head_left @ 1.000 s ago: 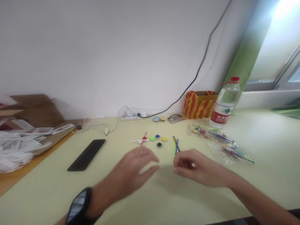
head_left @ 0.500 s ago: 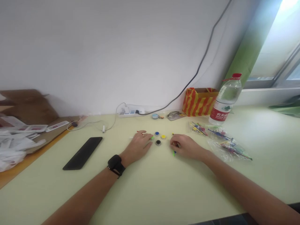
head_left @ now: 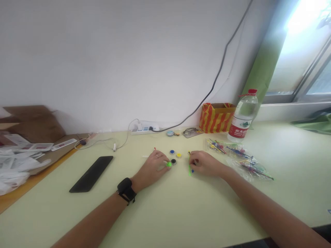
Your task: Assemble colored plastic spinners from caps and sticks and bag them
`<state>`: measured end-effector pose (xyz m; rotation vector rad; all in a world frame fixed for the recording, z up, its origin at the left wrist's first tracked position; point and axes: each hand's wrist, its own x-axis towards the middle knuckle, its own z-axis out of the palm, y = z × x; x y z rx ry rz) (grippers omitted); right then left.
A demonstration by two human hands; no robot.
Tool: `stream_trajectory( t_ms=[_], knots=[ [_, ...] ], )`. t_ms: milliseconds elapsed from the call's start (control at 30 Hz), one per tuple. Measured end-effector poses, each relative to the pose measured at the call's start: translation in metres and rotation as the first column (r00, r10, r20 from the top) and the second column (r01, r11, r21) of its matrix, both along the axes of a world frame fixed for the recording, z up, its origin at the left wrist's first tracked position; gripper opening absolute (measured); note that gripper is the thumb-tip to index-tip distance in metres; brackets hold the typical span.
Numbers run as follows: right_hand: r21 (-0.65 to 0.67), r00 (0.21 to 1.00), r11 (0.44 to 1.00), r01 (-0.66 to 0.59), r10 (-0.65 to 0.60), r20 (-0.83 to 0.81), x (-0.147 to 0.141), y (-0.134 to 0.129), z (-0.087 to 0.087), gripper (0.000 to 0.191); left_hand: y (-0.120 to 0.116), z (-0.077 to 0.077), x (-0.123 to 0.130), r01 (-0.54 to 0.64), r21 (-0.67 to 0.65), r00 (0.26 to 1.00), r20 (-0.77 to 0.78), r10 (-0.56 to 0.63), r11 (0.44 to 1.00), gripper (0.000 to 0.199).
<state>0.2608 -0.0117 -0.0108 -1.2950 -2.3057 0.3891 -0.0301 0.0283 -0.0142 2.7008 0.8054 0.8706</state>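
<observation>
My left hand (head_left: 153, 169), a black watch on its wrist, has thumb and fingertip closed on a small bright green round piece (head_left: 169, 164). Close by stand small round pieces in clear casings: a blue one (head_left: 172, 152), a yellow one (head_left: 178, 155) and a black one (head_left: 173, 161). A red tip (head_left: 155, 148) and a white stick end (head_left: 145, 156) show past the left hand. My right hand (head_left: 205, 162) has its fingers closed at thin coloured sticks (head_left: 189, 172); a dark-yellow end sticks out above, green and blue ends below. Their middles are hidden.
Clear bags of coloured sticks (head_left: 241, 151) lie right of my right hand. Behind them are a water bottle (head_left: 240, 119) and a striped bag (head_left: 216, 119). A black slab (head_left: 91, 174) lies left, a power strip (head_left: 144, 127) by the wall, cardboard (head_left: 33, 120) far left.
My left hand has drawn the green piece nearer to me, beside the black one. My right hand stays nearly in place; more of the green end shows. The view has shifted slightly.
</observation>
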Motion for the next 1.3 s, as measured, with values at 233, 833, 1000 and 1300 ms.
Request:
stream_trajectory(
  t_ms=[233, 833, 1000, 1300],
  knots=[
    [-0.012, 0.997, 0.997, -0.078, 0.078, -0.016, 0.002, 0.002, -0.003, 0.013, -0.005, -0.005, 0.002, -0.07, -0.209, 0.982, 0.157, 0.104, 0.976, 0.01],
    [-0.125, 0.936, 0.99, -0.069, 0.021, -0.351, -0.028, -0.019, 0.003, 0.006, -0.005, -0.009, 0.012, 0.171, -0.658, 0.935, 0.344, 0.091, 0.733, 0.046],
    [-0.193, 0.905, 0.976, -0.098, 0.007, -0.425, -0.038, -0.021, 0.004, 0.01, -0.008, -0.01, 0.016, 0.206, -0.676, 0.929, 0.362, 0.076, 0.708, 0.05],
    [-0.158, 0.842, 0.978, -0.133, 0.027, -0.539, -0.06, -0.021, -0.011, 0.018, -0.015, -0.005, 0.024, 0.24, -0.598, 0.931, 0.365, -0.007, 0.764, 0.026]
  ],
)
